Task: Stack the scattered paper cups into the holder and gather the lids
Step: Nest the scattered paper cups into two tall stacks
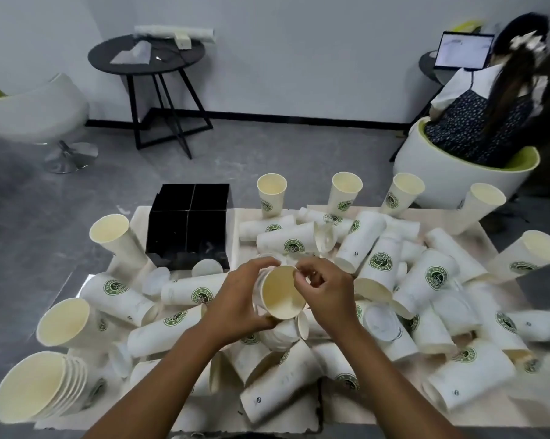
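Observation:
Many white paper cups with green logos lie scattered over a low pale table (489, 416). In the middle, my left hand (235, 302) grips a tilted paper cup (281, 296) by its side, its open mouth facing me. My right hand (322, 288) pinches that cup's rim at the top right. A black four-compartment holder (188, 229) stands at the table's far left. Clear plastic lids lie loose: one lid (207, 268) at the holder's foot, another lid (380, 323) to the right of my hands. A nested stack of cups (42, 384) lies at the near left.
Upright cups stand along the far table edge, one of them (272, 193) beside the holder. Beyond the table are a black round side table (147, 55), a white chair (36, 112) at left, and a person (489, 99) seated in a white-green chair at a laptop, far right.

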{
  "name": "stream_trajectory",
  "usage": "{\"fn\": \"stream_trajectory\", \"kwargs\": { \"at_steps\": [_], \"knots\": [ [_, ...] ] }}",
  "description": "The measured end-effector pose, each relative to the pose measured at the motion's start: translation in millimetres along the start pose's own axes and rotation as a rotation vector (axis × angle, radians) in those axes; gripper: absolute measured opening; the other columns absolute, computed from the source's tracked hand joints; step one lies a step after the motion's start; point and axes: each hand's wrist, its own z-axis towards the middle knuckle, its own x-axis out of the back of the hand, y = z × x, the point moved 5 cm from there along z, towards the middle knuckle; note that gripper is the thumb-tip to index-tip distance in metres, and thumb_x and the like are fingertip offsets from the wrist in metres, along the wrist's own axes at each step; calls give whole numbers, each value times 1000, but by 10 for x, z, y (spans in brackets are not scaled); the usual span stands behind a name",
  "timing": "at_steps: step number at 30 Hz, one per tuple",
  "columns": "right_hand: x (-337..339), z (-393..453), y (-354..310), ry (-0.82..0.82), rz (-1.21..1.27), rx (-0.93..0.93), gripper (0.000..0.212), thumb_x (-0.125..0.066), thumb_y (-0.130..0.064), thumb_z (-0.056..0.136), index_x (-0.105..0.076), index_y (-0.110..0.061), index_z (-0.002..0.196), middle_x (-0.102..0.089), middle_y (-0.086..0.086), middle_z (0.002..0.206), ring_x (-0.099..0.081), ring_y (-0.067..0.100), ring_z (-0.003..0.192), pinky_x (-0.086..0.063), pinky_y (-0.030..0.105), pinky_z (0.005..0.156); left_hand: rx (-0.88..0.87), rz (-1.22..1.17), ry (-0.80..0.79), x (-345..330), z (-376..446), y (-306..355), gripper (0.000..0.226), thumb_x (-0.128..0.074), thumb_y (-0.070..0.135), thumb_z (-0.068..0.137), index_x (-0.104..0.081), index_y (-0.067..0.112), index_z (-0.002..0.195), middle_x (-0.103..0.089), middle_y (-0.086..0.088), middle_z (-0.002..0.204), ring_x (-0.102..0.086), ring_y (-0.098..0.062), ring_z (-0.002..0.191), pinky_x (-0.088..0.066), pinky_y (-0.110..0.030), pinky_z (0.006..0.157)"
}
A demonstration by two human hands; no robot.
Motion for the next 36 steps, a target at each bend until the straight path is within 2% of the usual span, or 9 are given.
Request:
{"fn": "stream_trajectory", "kwargs": {
  "at_steps": [3, 8, 11, 13, 19, 24, 26, 31, 36],
  "knots": [
    [83, 7, 75, -7, 59, -35, 17, -79, -3, 82, -73, -19, 82, -64, -24, 74, -55, 2, 62, -39, 10, 60, -7, -14, -4, -106, 92, 88, 93, -88, 33, 55, -42, 50, 133, -56, 26, 132, -59, -5, 123, -51, -43, 103],
    [155, 119, 451, -12, 273, -298, 14, -83, -19, 84, -76, -26, 94, -72, -12, 80, -52, 7, 61, -49, 21, 63, 33, -25, 54, -128, 162, 69, 90, -90, 35, 57, -41, 56, 129, -57, 27, 130, -57, 0, 120, -50, -35, 102],
    [84, 340, 747, 10, 190, -346, 21, -84, -25, 84, -74, -29, 102, -73, -11, 94, -54, 11, 65, -48, 18, 66, 76, -41, 103, -53, 188, -11, 85, -89, 39, 61, -44, 47, 133, -57, 26, 132, -57, 0, 119, -50, -31, 99],
    [-38, 532, 922, -4, 129, -365, 25, -84, -24, 84, -73, -28, 106, -71, -8, 100, -62, 12, 80, -46, 16, 70, 94, -38, 136, 4, 209, -64, 85, -90, 41, 62, -44, 49, 133, -59, 24, 131, -58, -4, 119, -49, -29, 98],
    [-460, 892, 1272, -68, 63, -451, 39, -81, -15, 83, -68, -22, 118, -66, 2, 106, -63, 23, 98, -52, 36, 83, 153, -21, 180, 155, 295, -219, 91, -98, 30, 62, -46, 49, 134, -59, 25, 130, -58, -3, 119, -48, -27, 96],
    [-585, 956, 1377, -76, 76, -486, 28, -74, -4, 83, -66, -23, 102, -69, -5, 89, -68, 28, 84, -55, 41, 80, 183, -50, 217, 249, 335, -328, 92, -99, 24, 63, -46, 43, 137, -56, 26, 134, -55, 0, 125, -41, -8, 96],
    [-584, 964, 1369, -61, 101, -472, 26, -70, -2, 84, -67, -25, 95, -70, -6, 84, -69, 27, 79, -57, 46, 81, 187, -45, 243, 291, 325, -357, 94, -99, 21, 63, -45, 45, 137, -54, 26, 134, -54, -1, 126, -41, -7, 96],
    [-583, 1014, 1257, -56, 76, -331, 20, -74, -3, 84, -72, -16, 99, -70, -3, 91, -65, 21, 87, -53, 37, 79, 204, -37, 301, 412, 287, -402, 97, -98, 14, 61, -45, 46, 135, -53, 21, 135, -54, -4, 125, -40, -7, 96],
    [-743, 992, 1356, -175, -67, -404, 14, -77, -15, 86, -66, -14, 96, -67, -1, 94, -61, 21, 88, -42, 32, 74, 234, -25, 323, 473, 196, -432, 96, -97, 17, 61, -44, 47, 137, -52, 19, 138, -53, -2, 127, -38, -5, 98]
  ]
}}
